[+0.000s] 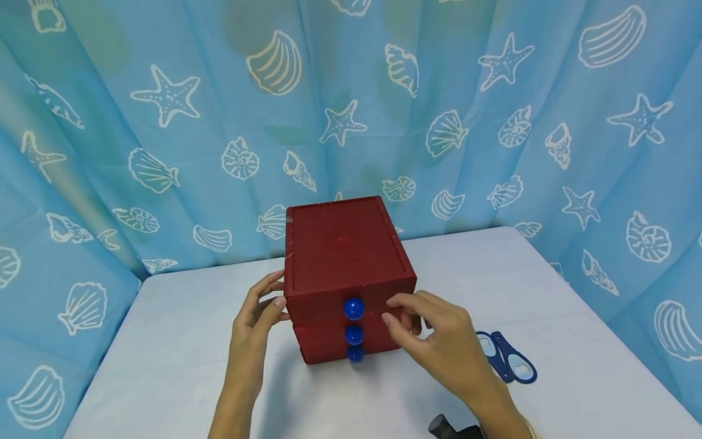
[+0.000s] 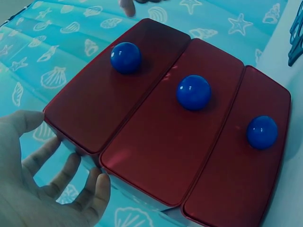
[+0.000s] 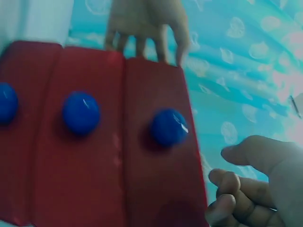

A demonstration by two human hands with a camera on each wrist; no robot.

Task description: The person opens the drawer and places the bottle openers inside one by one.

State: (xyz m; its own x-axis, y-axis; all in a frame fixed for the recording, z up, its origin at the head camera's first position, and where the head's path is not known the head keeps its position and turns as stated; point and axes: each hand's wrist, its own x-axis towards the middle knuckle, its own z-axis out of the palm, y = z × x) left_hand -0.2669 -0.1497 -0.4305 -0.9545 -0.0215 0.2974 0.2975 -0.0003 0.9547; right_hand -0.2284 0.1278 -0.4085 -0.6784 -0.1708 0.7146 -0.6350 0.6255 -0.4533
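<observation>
A dark red chest of three small drawers (image 1: 342,250) stands on the table, each drawer front bearing a round blue knob (image 2: 194,92). All three drawers look closed. At the chest's left side is my left hand (image 1: 255,323), its fingers spread, with the thumb (image 2: 29,122) right at the top front edge. My right hand (image 1: 439,326) hovers before the right part of the front, beside the top knob (image 1: 353,308). Its fingers (image 3: 232,187) bend loosely and hold nothing.
Scissors with blue handles (image 1: 518,364) lie on the white table (image 1: 181,353), right of the chest and partly hidden by my right hand. A black piece (image 1: 452,428) shows below my right wrist. A blue curtain (image 1: 219,122) with shell and starfish prints hangs behind.
</observation>
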